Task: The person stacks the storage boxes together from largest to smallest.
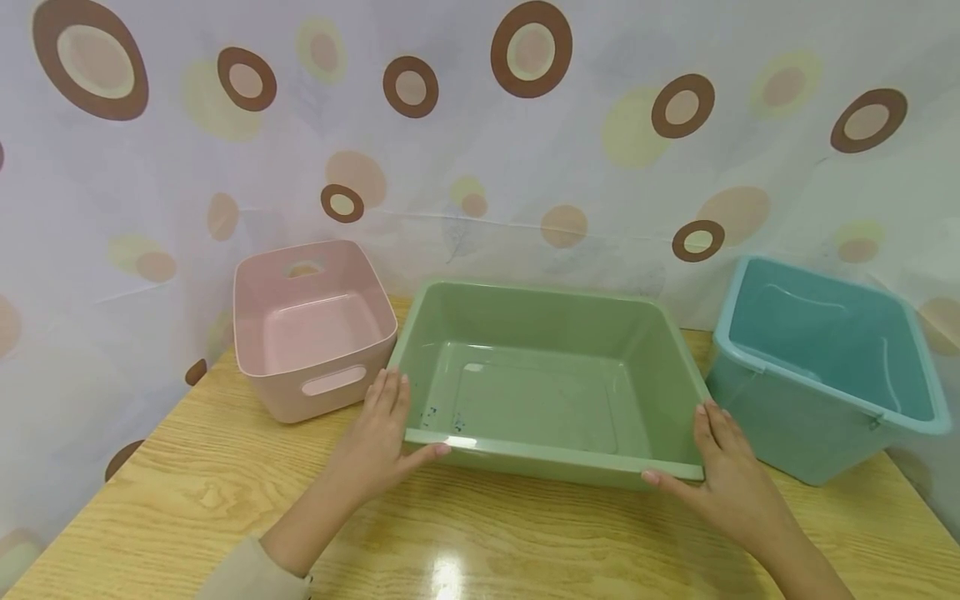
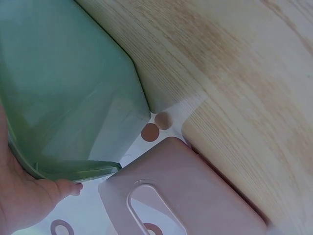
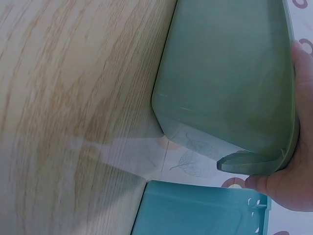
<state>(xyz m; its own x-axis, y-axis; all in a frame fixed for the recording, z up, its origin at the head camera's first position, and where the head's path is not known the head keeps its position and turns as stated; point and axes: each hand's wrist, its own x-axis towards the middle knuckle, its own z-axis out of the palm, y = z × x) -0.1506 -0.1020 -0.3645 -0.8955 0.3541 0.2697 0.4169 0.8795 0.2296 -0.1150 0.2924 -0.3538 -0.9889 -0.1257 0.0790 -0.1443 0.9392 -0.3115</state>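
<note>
A green plastic basin [image 1: 540, 457] sits on the wooden table between both hands. My left hand [image 1: 381, 437] rests at its near left corner, fingers extended along the left rim and thumb lying against the front rim. At the near right corner is my right hand [image 1: 731, 483], its straight fingers on the side rim and its thumb on the front. Both wrist views show the basin's outer wall, with the left hand [image 2: 29, 198] and right hand [image 3: 293, 181] against the rim. Small dark blue specks mark the basin's inside near the left front.
Left of the basin stands a pink bin [image 1: 273, 392] with handle slots, close to my left hand. A taller teal bin [image 1: 810, 425] stands at the right. Behind is a white sheet [image 1: 465, 150] with brown rings. The wooden table [image 1: 525, 550] extends toward the front.
</note>
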